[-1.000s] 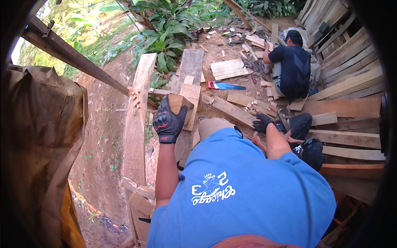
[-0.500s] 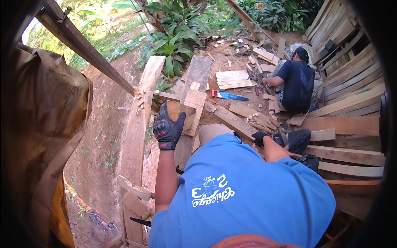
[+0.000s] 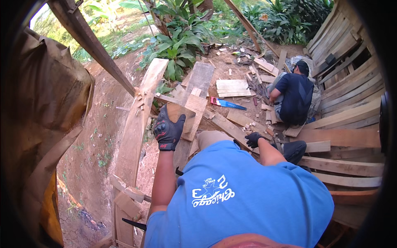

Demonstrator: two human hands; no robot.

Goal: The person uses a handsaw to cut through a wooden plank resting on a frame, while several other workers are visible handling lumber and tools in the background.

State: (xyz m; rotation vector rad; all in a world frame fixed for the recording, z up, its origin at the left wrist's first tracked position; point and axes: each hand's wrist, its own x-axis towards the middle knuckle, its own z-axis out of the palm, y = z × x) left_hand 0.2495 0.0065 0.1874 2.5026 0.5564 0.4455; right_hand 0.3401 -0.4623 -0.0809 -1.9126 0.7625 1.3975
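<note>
My left hand [image 3: 167,132], in a black glove with red marks, is closed on the edge of a short wooden block [image 3: 182,116]. That block lies against a lighter wooden piece [image 3: 195,111], which rests across a long grey-brown plank [image 3: 202,74]. Over on the right, my right hand [image 3: 253,140], also in a black glove, hovers by my knee and several wood offcuts. Its fingers look apart, and I see nothing in them.
A red-handled handsaw with a blue blade [image 3: 229,103] lies on the dirt among scraps. Another person [image 3: 294,95] crouches at the far right beside a stacked plank wall [image 3: 351,87]. A long board [image 3: 138,120] runs along my left, near a hanging brown tarp [image 3: 49,95].
My right hand has moved left and slightly forward, away from my leg. My left hand stays on the wooden block. The whole view has shifted a little.
</note>
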